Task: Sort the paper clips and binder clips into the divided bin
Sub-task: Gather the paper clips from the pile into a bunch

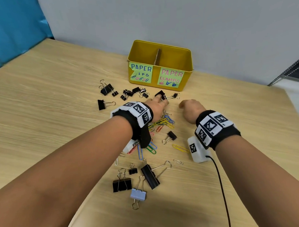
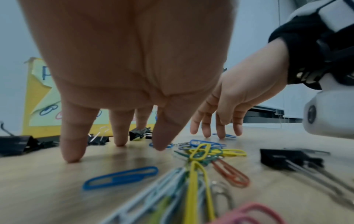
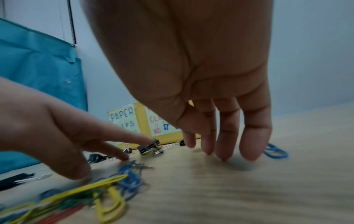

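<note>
The yellow divided bin (image 1: pixel 186 67) stands at the back of the table, labelled "PAPER CLIPS" on the left and "PAPER CLAMPS" on the right, a cardboard divider (image 1: pixel 157 57) between. My left hand (image 1: pixel 156 105) reaches forward, its index finger touching a black binder clip (image 1: pixel 160 94) (image 3: pixel 148 147) in front of the bin. Its other fingers (image 2: pixel 70 144) point straight down at the table. My right hand (image 1: pixel 190 109) (image 3: pixel 210 91) hovers beside it, fingers straight down, holding nothing. A blue paper clip (image 3: pixel 275 150) lies by its little finger. Coloured paper clips (image 1: pixel 162 121) (image 2: pixel 199 153) lie piled under my left wrist.
Several black binder clips (image 1: pixel 106 88) lie left of the bin. Near me lie a large black one (image 1: pixel 149 176), a lilac one (image 1: pixel 138 194) and loose paper clips (image 1: pixel 180 148). A blue panel (image 1: pixel 13 33) is at the left, a grey wall behind. A black cable (image 1: pixel 222 187) trails right.
</note>
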`<state>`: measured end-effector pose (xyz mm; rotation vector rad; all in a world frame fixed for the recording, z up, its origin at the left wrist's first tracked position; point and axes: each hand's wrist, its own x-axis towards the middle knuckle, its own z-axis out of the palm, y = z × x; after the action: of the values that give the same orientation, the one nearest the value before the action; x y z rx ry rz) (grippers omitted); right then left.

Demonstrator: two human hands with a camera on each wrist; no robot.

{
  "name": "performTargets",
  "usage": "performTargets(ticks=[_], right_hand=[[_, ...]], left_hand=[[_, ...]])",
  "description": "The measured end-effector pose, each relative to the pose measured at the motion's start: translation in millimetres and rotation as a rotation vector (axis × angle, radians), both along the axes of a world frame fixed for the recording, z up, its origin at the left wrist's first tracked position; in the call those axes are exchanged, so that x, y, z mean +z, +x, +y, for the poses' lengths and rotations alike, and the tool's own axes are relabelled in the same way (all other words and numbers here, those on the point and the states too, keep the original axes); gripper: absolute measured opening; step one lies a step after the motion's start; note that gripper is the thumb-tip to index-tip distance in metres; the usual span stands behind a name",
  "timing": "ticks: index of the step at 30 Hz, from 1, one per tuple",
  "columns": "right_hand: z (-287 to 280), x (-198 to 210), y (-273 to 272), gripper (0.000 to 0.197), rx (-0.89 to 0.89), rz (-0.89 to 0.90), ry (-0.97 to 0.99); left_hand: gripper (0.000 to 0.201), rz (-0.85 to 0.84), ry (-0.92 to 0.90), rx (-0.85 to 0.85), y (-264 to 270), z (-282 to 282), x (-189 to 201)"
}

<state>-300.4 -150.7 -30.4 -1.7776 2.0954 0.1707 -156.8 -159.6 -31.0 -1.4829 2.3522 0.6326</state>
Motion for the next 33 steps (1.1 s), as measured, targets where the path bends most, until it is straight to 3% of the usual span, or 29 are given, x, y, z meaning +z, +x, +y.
performTargets(ticks=[4,6,8,13,18,22,24,27,29,30,33], right_hand=[[6.6,2.8,13.3,0.038,0.134,-0.087,0.019],[-0.2,11.3,0.9,0.034,0.007,-0.1,-0.065],[-6.3,19.1,-19.1,0.033,-0.116,-0.003,-0.071],[-4.8,11.4,-35.2,0.035,-0.081,0.147,0.11],[10.2,4.7,3.4,0.034,0.093,0.029,0.08],[19.2,14.4,24.1,0.036,0.233,-0.172,0.109],[19.7,19.3,18.9,0.034,0.195,-0.17,0.098],[29.5,28.6,3.0,0.03,0.162,0.087,0.187],[38.7,28.0,-8.4,0.05,0.174,0.236,0.363],[44.2,27.6,-9.1,0.054,0.165,0.245,0.427],[56.7,21.0,5.4,0.04,0.164,0.24,0.446]], left_hand=[[0.059,-0.097,-0.027,-0.114,-0.9,11.1,-0.9],[0.05,-0.071,-0.032,-0.099,6.9,10.2,1.0],[0.045,-0.018,-0.023,-0.068,15.5,10.3,6.1],[0.072,0.089,0.07,-0.077,18.9,19.0,3.7],[0.066,-0.087,0.092,-0.322,0.8,36.4,-1.9],[0.058,-0.038,0.099,-0.243,20.6,38.5,1.3],[0.056,0.019,0.11,-0.16,40.6,39.1,8.8],[0.052,0.107,0.053,-0.037,63.3,44.0,18.1],[0.057,0.074,0.027,0.004,69.2,49.1,17.9],[0.064,0.04,0.039,0.027,70.4,53.2,17.5],[0.083,-0.043,0.069,0.076,68.7,62.1,14.1]])
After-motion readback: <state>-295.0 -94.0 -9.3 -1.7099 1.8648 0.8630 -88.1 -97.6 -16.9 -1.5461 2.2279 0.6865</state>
